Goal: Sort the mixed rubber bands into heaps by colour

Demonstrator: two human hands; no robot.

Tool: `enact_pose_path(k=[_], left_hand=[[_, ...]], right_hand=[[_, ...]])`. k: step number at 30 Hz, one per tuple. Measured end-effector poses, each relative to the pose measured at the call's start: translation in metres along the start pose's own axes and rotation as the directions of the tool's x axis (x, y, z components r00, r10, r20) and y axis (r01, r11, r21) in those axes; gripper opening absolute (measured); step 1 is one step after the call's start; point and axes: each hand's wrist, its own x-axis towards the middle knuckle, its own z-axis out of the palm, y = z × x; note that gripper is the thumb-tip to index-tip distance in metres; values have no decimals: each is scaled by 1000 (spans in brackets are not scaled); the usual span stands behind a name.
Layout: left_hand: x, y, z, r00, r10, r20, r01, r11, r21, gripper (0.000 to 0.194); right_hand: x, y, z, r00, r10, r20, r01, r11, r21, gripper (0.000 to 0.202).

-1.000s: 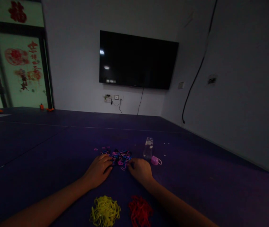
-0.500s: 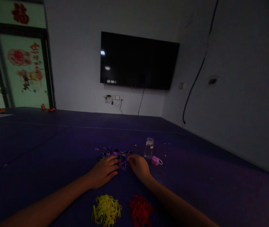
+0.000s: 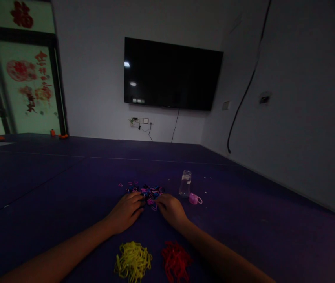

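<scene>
A mixed pile of small pink, blue and black bands (image 3: 148, 192) lies on the purple table (image 3: 75, 188). My left hand (image 3: 126, 212) rests at the pile's left near edge, fingers apart and holding nothing. At the right near edge is my right hand (image 3: 171, 209), its fingertips pressed together by a few pink bands; what they grip, if anything, is too small to make out. Nearer to me lie a heap of yellow bands (image 3: 133, 261) on the left and a heap of red bands (image 3: 176, 261) on the right.
Right of the pile stands a clear bottle (image 3: 185, 184), with a pink lid (image 3: 195, 199) beside it. Small white scraps lie farther right. A large black screen (image 3: 173, 74) hangs on the wall behind, above sockets and cables.
My left hand has drawn back slightly, toward the left and me. My right fingertips have shifted a little left and nearer, beside the pink bands. The view has tilted slightly.
</scene>
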Motion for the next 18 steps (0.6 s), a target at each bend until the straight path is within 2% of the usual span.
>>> enact_pose_path(k=[4, 7, 13, 18], left_hand=[[2, 2, -2, 994, 80, 71, -78, 997, -27, 36], [3, 1, 0, 991, 89, 104, -85, 996, -38, 38], [4, 1, 2, 993, 69, 97, -61, 995, -76, 38], [4, 3, -1, 995, 71, 71, -64, 994, -93, 29]], right_hand=[[0, -1, -1, 1000, -6, -6, 6, 1000, -27, 27], [1, -1, -2, 1000, -25, -12, 24, 999, -26, 28], [7, 0, 3, 992, -118, -51, 123, 988, 95, 29], [5, -2, 8, 987, -159, -15, 160, 983, 89, 31]])
